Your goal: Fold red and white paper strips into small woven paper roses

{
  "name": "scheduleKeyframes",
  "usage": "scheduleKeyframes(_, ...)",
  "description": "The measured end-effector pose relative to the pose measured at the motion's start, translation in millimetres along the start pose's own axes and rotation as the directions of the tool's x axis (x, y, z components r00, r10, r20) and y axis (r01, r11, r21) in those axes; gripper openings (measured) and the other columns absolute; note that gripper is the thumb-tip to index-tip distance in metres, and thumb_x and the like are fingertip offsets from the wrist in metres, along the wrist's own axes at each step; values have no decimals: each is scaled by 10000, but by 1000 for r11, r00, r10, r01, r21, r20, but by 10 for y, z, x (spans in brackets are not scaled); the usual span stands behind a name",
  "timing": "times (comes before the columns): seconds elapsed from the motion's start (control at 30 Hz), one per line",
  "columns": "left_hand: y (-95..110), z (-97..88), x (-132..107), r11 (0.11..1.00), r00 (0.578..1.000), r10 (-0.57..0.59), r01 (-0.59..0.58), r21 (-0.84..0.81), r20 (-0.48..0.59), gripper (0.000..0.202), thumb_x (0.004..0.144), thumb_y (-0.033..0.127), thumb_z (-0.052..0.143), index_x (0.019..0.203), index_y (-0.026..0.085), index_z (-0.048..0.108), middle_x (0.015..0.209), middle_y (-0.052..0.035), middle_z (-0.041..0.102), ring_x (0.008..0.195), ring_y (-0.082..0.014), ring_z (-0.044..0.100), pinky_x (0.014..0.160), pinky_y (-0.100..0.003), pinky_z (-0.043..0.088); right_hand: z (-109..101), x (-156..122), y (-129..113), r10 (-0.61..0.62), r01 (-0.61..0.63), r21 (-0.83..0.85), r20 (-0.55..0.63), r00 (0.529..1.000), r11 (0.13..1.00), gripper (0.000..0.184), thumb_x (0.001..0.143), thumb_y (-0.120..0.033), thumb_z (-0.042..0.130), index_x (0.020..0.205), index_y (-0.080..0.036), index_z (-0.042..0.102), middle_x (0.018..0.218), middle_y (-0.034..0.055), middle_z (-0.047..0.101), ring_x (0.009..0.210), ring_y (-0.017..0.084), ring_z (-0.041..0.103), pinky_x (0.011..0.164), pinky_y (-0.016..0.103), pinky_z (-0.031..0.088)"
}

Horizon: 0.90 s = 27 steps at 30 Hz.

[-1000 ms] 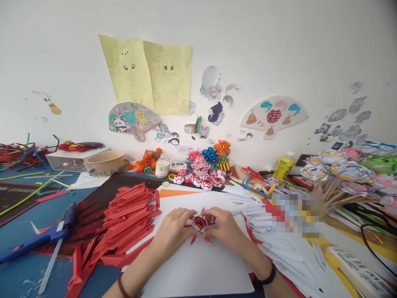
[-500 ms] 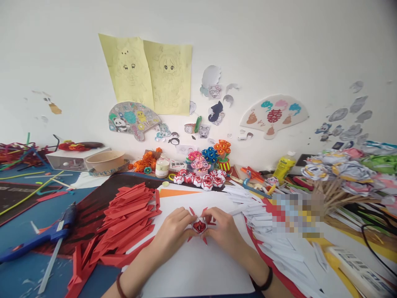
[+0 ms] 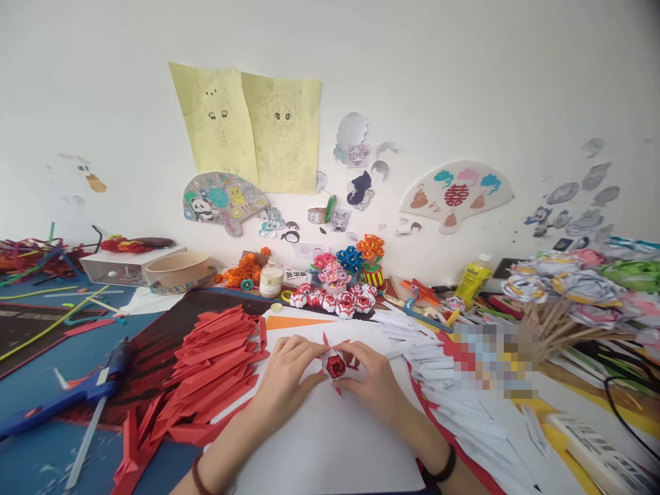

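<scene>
The left hand point(image 3: 290, 375) and right hand point(image 3: 379, 381) pinch a red-and-white paper flower point(image 3: 335, 367) from opposite sides — over the white sheet point(image 3: 330, 443), nearer its far edge; folded red strips point(image 3: 212, 370) heap along its left edge.

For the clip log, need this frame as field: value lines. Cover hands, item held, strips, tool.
left hand: left hand, fingers on the paper flower's left side
right hand: right hand, fingers on its right side
item: red centre, whitish around it, red tips jutting out
strips: red strips left, white strips right
tool: blue glue gun, far left, unheld
</scene>
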<state>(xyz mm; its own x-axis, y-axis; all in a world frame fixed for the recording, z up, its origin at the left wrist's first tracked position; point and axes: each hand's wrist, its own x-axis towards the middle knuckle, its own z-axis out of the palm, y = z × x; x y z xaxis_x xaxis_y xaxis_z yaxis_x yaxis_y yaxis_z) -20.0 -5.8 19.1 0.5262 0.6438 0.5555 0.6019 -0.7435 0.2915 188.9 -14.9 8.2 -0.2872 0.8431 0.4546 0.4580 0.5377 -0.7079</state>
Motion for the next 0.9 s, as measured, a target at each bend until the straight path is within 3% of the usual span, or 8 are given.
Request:
scheduleKeyframes(0.3, 29, -85, 11, 1000, 995, -7, 8, 3, -98, 402, 866, 354, 621, 1243, 254, 521, 1176, -75, 601, 1070, -232, 518, 885, -359, 410, -25, 11, 16, -147, 141, -95, -65, 987, 985, 369, 842, -146, 636, 1187, -270, 592, 1098, 61, 635, 1045, 249, 552, 907, 411, 461)
scheduleKeyframes(0.4, 38, -135, 17, 998, 986, -47, 52, 22, -160, 370, 902, 316, 564, 1262, 259, 506, 1232, -90, 554, 1103, -238, 508, 911, -378, 398, -70, 24, -4, -173, 169, -108, -28, 985, 980, 369, 852, -81, 578, 1167, -270, 607, 1079, 56, 645, 1048, 249, 546, 914, 423, 450)
scheduleKeyframes(0.47, 18, -138, 16, 997, 988, -47, 55, 53, -144, 353, 905, 294, 553, 1254, 256, 515, 1232, -87, 556, 1093, -240, 513, 895, -377, 398, -100, 26, -16, -184, 185, -99, 17, 983, 978, 395, 853, -55, 544, 1174, -276, 610, 1084, 52, 648, 1060, 246, 544, 931, 430, 441)
scheduleKeyframes(0.57, -25, -83, 2, 997, 997, 0, 6, 76, -72, 186, 923, 258, 519, 1087, 235, 604, 1055, -50, 642, 950, -209, 561, 796, -335, 407, -130, 28, -23, -170, 173, -60, 45, 984, 983, 434, 856, -79, 545, 1233, -289, 583, 1141, 55, 637, 1101, 247, 539, 967, 444, 431)
scheduleKeyframes(0.67, -22, -20, -13, 997, 996, 8, -1, 83, -87, 155, 943, 236, 477, 902, 203, 623, 881, -29, 663, 799, -177, 569, 702, -302, 396, -151, 33, -30, -123, 123, -1, 7, 992, 992, 457, 859, -115, 554, 1278, -297, 554, 1206, 62, 609, 1146, 246, 526, 998, 447, 422)
scheduleKeyframes(0.9, 126, -38, -23, 1000, 998, -18, 19, 15, -53, 146, 907, 341, 559, 942, 206, 605, 785, -3, 643, 692, -134, 576, 635, -259, 413, -179, 41, -64, -147, 145, 105, 18, 989, 984, 402, 863, -91, 501, 1184, -294, 633, 1144, 54, 643, 1123, 226, 544, 991, 422, 443)
